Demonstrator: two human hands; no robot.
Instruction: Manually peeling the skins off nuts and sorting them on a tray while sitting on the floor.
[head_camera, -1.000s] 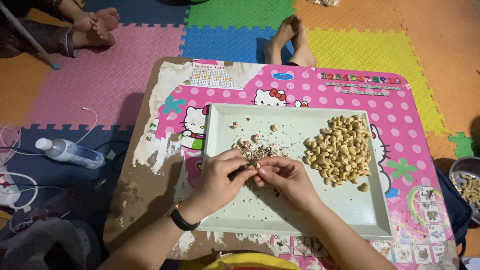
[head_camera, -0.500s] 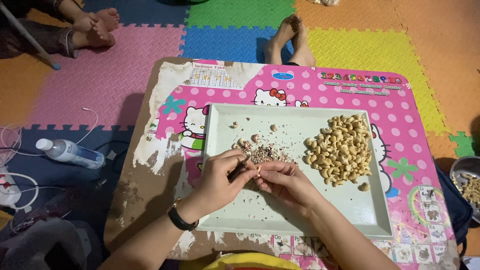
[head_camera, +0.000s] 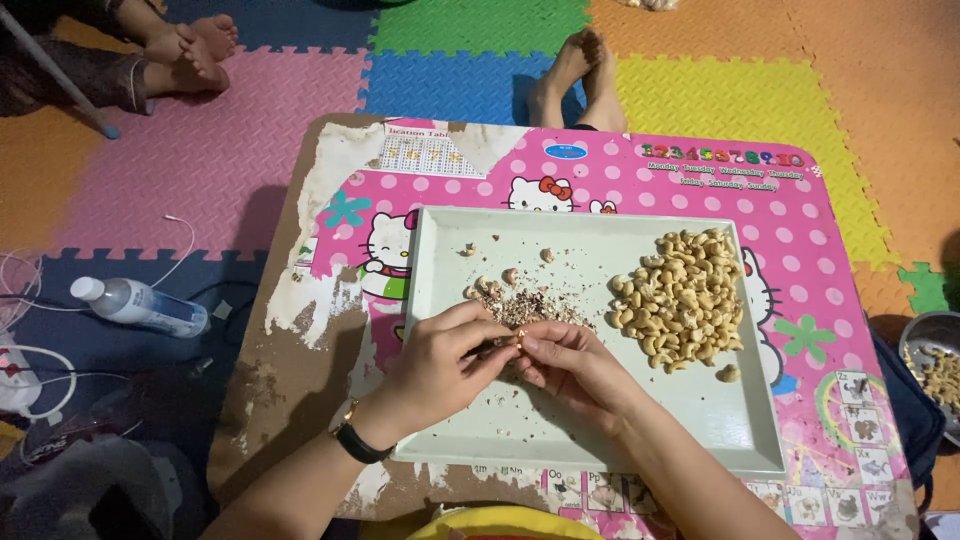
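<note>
In the head view, the left hand (head_camera: 440, 362) and right hand (head_camera: 570, 362) pinch one cashew (head_camera: 517, 341) between closed fingertips over the pale green tray (head_camera: 600, 425); a thin tool may sit in the left hand. The nut looks light, hard and brittle, best held by its sides. One heap of peeled cashews (head_camera: 680, 297), one scatter of skins (head_camera: 520, 303).

pink cartoon-print low table (head_camera: 700, 200) with peeling edge on coloured foam mats (head_camera: 220, 150), water bottle (head_camera: 140, 305) and white cables (head_camera: 30, 360) lying at left, metal bowl (head_camera: 935, 365) at right, other people's bare feet (head_camera: 585, 75) beyond.
</note>
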